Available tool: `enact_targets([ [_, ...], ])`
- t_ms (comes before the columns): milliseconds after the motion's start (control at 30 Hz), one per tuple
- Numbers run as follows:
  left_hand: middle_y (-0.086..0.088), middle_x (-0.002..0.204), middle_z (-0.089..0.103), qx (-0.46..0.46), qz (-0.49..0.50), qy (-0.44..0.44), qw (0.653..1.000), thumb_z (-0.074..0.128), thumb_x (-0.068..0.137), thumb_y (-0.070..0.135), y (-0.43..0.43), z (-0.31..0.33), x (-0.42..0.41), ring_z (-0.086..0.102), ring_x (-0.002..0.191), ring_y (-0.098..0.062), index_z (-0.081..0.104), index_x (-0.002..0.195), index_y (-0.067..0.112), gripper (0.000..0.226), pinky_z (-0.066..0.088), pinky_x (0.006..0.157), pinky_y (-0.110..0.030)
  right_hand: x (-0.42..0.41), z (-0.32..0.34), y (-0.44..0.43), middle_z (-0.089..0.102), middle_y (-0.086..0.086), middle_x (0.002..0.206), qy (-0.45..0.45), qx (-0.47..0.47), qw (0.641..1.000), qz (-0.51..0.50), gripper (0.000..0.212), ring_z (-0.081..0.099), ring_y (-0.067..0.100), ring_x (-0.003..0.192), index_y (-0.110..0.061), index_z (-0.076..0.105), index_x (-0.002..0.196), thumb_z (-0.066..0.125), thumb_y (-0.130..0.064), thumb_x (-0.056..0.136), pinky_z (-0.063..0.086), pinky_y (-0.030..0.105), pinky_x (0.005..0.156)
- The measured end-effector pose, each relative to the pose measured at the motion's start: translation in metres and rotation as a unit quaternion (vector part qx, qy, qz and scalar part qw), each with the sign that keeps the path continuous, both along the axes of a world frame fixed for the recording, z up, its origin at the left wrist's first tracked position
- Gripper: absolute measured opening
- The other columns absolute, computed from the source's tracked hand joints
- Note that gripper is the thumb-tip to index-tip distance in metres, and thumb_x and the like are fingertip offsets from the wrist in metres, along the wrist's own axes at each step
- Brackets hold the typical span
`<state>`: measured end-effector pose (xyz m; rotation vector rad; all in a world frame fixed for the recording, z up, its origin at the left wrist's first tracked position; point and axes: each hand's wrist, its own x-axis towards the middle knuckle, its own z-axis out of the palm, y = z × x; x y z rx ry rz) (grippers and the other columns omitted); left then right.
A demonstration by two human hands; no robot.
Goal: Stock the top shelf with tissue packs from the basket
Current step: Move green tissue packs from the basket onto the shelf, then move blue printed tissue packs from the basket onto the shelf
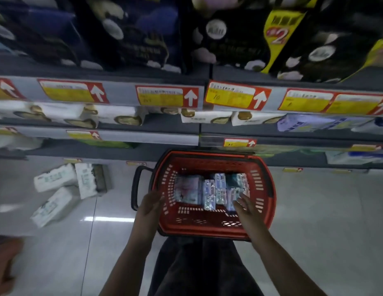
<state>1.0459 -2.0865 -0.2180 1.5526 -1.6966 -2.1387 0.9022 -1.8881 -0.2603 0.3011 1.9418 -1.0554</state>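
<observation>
A red plastic basket [265, 201] with a black handle stands on the floor below the shelves. Several small tissue packs [209, 192] in pale blue and pink wrap lie in its far half. My left hand [151, 204] hovers with straight fingers at the basket's left rim. My right hand [246, 207] reaches into the basket with spread fingers, its fingertips at the rightmost packs; neither hand holds anything. The top shelf [122, 71] carries large dark packs. The picture is blurred.
Three white tissue bundles [58, 189] and a grey block lie on the tiled floor to the left. Lower shelves [126, 135] hold white and green packs behind red-and-yellow price tags. Another person's hand [4, 265] shows at the lower left edge.
</observation>
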Motion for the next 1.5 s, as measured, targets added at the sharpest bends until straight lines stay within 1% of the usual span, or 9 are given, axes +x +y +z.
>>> enact_targets([
  [233,-0.016,0.109,0.070,0.028,-0.012,-0.004,1.000,0.063,0.077,0.050,-0.008,-0.077,0.011,0.070,0.099,-0.030,0.059,0.122,0.005,0.064,0.058,0.079,-0.036,0.008,-0.086,-0.007,0.045,0.006,0.145,-0.006,0.061,0.997,0.041,0.048,0.045,0.024,0.129,-0.018,0.037,0.143,0.049,-0.027,0.098,0.032,0.026,0.093],
  [400,-0.007,0.108,0.073,0.061,0.010,-0.019,0.998,0.060,0.078,0.039,-0.003,-0.130,0.014,0.072,0.093,-0.022,0.059,0.123,0.014,0.051,0.058,0.069,-0.027,0.014,-0.150,-0.019,0.041,0.006,0.148,-0.034,0.079,0.992,0.088,0.050,0.045,0.024,0.129,-0.017,0.034,0.144,0.049,-0.025,0.098,0.033,0.025,0.091],
  [533,-0.009,0.110,0.071,0.073,0.038,-0.040,0.996,0.070,0.081,0.036,-0.007,-0.165,0.013,0.070,0.098,-0.027,0.060,0.120,0.019,0.044,0.057,0.083,-0.045,0.022,-0.198,-0.033,0.039,0.006,0.149,-0.044,0.082,0.988,0.121,0.051,0.044,0.026,0.130,-0.019,0.033,0.144,0.049,-0.030,0.097,0.033,0.035,0.108],
  [700,-0.011,0.114,0.070,0.097,0.041,-0.049,0.993,0.067,0.084,0.035,-0.011,-0.205,0.012,0.069,0.101,-0.032,0.057,0.126,0.020,0.046,0.053,0.088,-0.057,0.027,-0.241,-0.049,0.034,0.001,0.152,-0.059,0.092,0.978,0.176,0.051,0.040,0.023,0.134,-0.019,0.028,0.147,0.044,-0.031,0.100,0.025,0.021,0.086],
  [967,0.010,0.105,0.064,0.108,0.006,-0.077,0.991,0.048,0.098,0.028,0.000,-0.249,0.008,0.067,0.084,-0.006,0.049,0.120,0.038,0.024,0.053,0.062,-0.023,0.033,-0.308,-0.080,0.050,0.001,0.140,-0.061,0.045,0.983,0.166,0.049,0.052,0.018,0.118,-0.019,0.034,0.145,0.049,-0.021,0.098,0.038,0.018,0.072],
  [1200,0.015,0.117,0.056,0.086,-0.018,-0.095,0.992,0.050,0.095,0.035,-0.005,-0.264,0.003,0.054,0.118,-0.018,0.050,0.104,0.049,0.017,0.043,0.104,-0.049,0.038,-0.348,-0.102,0.058,0.014,0.126,-0.016,0.098,0.988,0.121,0.038,0.051,0.016,0.090,-0.004,0.047,0.132,0.051,-0.011,0.094,0.037,0.014,0.063],
  [1267,0.010,0.122,0.057,0.081,-0.013,-0.096,0.992,0.050,0.096,0.031,-0.005,-0.266,0.002,0.054,0.121,-0.020,0.051,0.103,0.049,0.019,0.042,0.105,-0.050,0.041,-0.353,-0.103,0.059,0.016,0.123,-0.003,0.114,0.987,0.115,0.035,0.053,0.018,0.078,-0.001,0.051,0.127,0.052,-0.007,0.093,0.031,0.007,0.043],
  [1367,0.018,0.112,0.056,0.081,-0.007,-0.089,0.993,0.049,0.098,0.030,-0.004,-0.269,0.002,0.053,0.117,-0.015,0.049,0.103,0.050,0.021,0.042,0.103,-0.041,0.045,-0.351,-0.101,0.059,0.015,0.123,0.021,0.119,0.986,0.114,0.037,0.063,0.026,0.086,-0.001,0.049,0.129,0.052,-0.004,0.092,0.031,0.003,0.039],
  [1500,0.032,0.103,0.047,0.080,-0.018,-0.075,0.994,0.047,0.098,0.030,-0.005,-0.269,0.002,0.047,0.110,-0.007,0.044,0.108,0.048,0.021,0.037,0.092,-0.029,0.050,-0.352,-0.098,0.060,0.011,0.121,0.027,0.094,0.991,0.091,0.039,0.047,-0.003,0.065,-0.006,0.044,0.130,0.055,-0.005,0.092,0.031,0.005,0.046],
])
